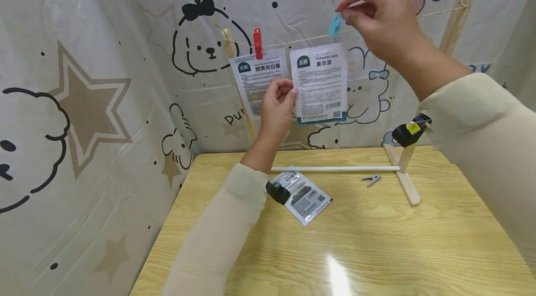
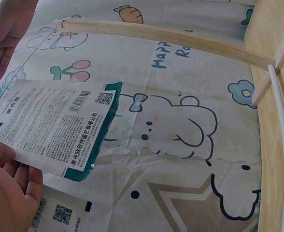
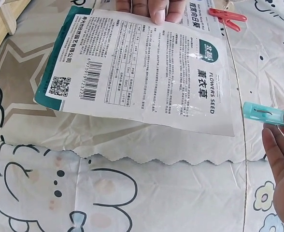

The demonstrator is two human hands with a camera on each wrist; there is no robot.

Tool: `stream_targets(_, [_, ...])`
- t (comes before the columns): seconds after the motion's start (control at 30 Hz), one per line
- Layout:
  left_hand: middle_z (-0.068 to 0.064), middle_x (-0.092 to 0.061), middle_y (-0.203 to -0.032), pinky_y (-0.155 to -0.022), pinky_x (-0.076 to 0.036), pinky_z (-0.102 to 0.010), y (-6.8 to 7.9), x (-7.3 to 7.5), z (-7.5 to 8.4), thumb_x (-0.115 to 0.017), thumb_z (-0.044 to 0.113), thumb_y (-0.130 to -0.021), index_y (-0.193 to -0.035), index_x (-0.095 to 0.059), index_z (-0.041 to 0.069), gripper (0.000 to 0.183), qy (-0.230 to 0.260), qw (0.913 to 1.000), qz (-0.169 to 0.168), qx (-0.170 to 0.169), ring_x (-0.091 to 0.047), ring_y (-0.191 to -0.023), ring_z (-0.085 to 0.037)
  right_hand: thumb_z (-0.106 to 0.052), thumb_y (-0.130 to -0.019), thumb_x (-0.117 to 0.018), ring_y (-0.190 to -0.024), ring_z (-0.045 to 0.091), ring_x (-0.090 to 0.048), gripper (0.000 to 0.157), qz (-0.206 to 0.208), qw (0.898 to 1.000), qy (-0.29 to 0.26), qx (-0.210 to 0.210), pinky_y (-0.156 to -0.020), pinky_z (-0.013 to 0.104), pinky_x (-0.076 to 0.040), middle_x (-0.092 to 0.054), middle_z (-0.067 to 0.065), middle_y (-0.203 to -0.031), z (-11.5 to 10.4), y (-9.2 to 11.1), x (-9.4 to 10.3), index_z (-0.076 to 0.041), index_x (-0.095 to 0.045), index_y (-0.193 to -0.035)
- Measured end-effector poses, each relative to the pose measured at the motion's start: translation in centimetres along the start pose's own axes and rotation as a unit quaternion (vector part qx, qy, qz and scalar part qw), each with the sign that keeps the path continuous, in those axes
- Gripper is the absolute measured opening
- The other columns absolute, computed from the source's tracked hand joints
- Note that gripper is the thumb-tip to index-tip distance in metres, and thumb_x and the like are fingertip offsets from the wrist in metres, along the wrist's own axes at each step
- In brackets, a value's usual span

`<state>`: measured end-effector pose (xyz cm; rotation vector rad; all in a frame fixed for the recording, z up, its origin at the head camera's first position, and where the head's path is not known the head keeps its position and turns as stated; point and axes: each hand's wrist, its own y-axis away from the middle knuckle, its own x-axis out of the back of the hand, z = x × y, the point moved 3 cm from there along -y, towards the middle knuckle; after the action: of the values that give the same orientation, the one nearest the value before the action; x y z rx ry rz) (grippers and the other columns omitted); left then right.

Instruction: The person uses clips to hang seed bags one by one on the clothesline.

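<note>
Packet (image 1: 319,86): upright, printed face toward the person, just below the line (image 1: 309,39). Long axis: close to 12–6 o'clock. All clock positions are read in the head view from the middle of the packet.

Left hand (image 1: 276,107): at 8 o'clock. Thumb and fingers pinch the left edge of the packet; the packet extends from this grip toward 2 o'clock.

Right hand (image 1: 385,26): at 2 o'clock. Thumb and finger pinch the upper end of the blue peg (image 1: 335,25), which sits between 12 and 1 o'clock with its lower end at the line. Whether the blue peg bites on the line cannot be told.

Critical relation: top edge of packet to line and blue peg. In the right wrist view the edge runs roughly along the line, with a narrow gap near the blue peg; the packet and blue peg are apart. The left hand controls the packet; the right hand is nearer its top right corner, so alignment appears to depend on that corner.

Surroundings:
- Red peg (image 1: 257,43): 10 o'clock; clips the hung packet (image 1: 250,86) to the line.
- Hung packet: 9 o'clock, partly covered by the left hand.
- Post (image 1: 456,23): 2 o'clock, carries the line.
- Grey peg (image 1: 371,178): 5 o'clock, on the table (image 1: 377,240).
- Loose packet (image 1: 307,198): 6 o'clock, flat on the table.
</note>
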<state>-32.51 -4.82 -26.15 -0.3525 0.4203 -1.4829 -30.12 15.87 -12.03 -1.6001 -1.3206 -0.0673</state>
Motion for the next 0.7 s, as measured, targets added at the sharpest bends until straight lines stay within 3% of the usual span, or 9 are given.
stream_targets(0.5, [-0.010, -0.063, -0.103, -0.076, -0.049, -0.017, -0.14, -0.34, 0.01, -0.061, 0.002, -0.099, -0.115, -0.058, -0.002, 0.017, 0.003, 1.0000, 0.003, -0.001, -0.057, -0.086, -0.008, -0.021, -0.109, -0.043, -0.115, 0.014, -0.052, 0.032, -0.035, 0.999, 0.023, 0.002, -0.108, 0.029, -0.048, -0.057, 0.003, -0.139, -0.24, -0.79, -0.71, -0.015, -0.063, -0.133])
stream_targets(0.7, [-0.010, -0.063, -0.103, -0.076, -0.049, -0.016, -0.13, -0.42, 0.24, -0.061, 0.003, -0.099, -0.115, -0.058, -0.001, 0.017, -0.002, 1.0000, 0.001, -0.003, -0.058, -0.086, -0.007, -0.020, -0.109, -0.043, -0.112, 0.018, -0.053, 0.031, -0.053, 0.998, 0.021, -0.002, -0.101, 0.032, -0.051, -0.056, 0.003, -0.136, -0.42, -0.92, -1.02, -0.015, -0.064, -0.130])
